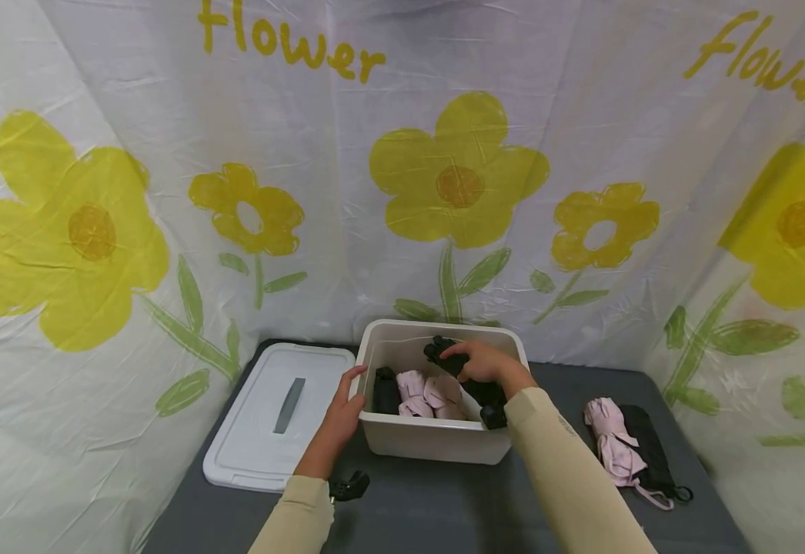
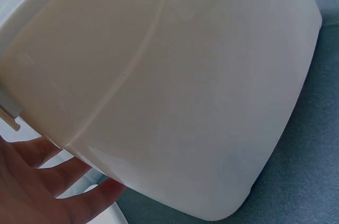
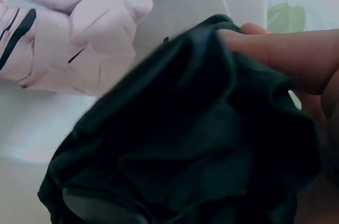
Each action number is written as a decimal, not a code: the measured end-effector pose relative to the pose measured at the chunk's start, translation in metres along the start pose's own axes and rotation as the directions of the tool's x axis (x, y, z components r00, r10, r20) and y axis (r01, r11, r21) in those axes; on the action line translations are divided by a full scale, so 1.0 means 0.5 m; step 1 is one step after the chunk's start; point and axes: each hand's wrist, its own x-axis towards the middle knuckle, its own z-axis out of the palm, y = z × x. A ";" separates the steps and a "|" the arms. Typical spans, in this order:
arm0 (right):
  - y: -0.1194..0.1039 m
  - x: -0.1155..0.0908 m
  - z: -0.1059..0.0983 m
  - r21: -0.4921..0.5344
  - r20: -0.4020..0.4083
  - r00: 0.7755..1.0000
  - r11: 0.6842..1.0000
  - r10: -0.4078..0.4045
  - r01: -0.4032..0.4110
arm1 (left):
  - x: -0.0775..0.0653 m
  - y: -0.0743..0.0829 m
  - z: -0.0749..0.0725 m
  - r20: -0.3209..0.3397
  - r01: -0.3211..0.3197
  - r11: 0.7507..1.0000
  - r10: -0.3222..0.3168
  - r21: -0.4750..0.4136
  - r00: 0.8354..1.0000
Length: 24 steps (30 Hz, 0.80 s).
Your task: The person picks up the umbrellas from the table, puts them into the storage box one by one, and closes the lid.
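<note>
A white storage box [image 1: 437, 442] stands on the dark grey table. My left hand [image 1: 336, 415] holds its left rim, several fingers [image 2: 85, 203] lying along the outer wall in the left wrist view. Inside the box, my right hand [image 1: 487, 363] pinches a black folded umbrella [image 3: 175, 128] by its loose fabric, thumb and fingers at its upper end. The umbrella leans along the box's right side. Left of it lie two pink folded umbrellas [image 1: 430, 394], side by side. Another black folded umbrella [image 1: 386, 391] lies against the left wall.
The white lid [image 1: 253, 415] with a grey handle [image 1: 289, 405] lies flat left of the box. At the right of the table [image 1: 430, 508] are another pink folded umbrella [image 1: 613, 442] and a black one [image 1: 648, 450]. A flower-printed curtain [image 1: 347, 254] hangs close behind.
</note>
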 end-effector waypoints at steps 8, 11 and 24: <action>0.010 0.010 0.003 -0.044 0.038 0.998 0.998 0.045 -0.044 | 0.000 -0.004 -0.002 0.003 0.000 1.000 0.000 0.005 1.000; 0.015 0.013 0.005 -0.027 0.053 0.997 0.998 0.062 -0.061 | 0.000 -0.005 -0.003 0.005 -0.006 1.000 0.006 -0.005 1.000; 0.030 0.018 0.012 -0.006 0.087 0.986 0.989 0.146 -0.146 | 0.005 -0.009 0.001 0.012 -0.010 1.000 0.010 -0.001 1.000</action>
